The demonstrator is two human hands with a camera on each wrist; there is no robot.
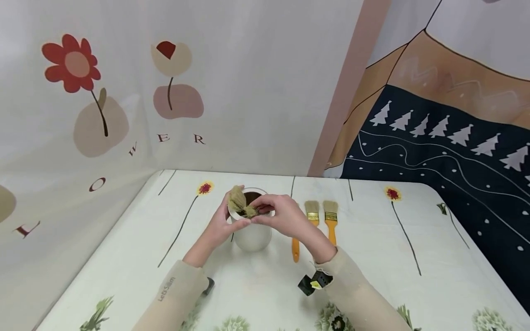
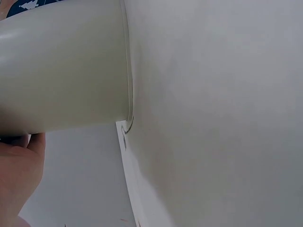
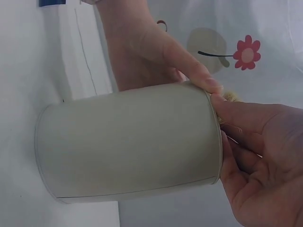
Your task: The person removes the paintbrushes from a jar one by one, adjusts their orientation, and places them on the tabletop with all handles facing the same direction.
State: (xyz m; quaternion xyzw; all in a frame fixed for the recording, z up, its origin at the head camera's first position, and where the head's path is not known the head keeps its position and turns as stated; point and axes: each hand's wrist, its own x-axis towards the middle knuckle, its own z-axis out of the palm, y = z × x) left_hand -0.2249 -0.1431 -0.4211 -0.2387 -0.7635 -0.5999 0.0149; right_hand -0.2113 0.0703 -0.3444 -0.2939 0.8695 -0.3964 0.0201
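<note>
upright pale container (image 1: 252, 236); olive fibrous tuft (image 1: 237, 201) at its rim.

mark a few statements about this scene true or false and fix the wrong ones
1. Two brushes lie to the right of the pale container. True.
2. The container is lying on its side. False: it is upright, its opening facing up.
3. The left hand is at the container's rim. True.
4. Both brushes have blue handles. False: the handles are orange.
5. The right hand's fingers are at the container's opening. True.
6. The tan bundle lies beside the brushes. False: it is at the container's opening.
</note>
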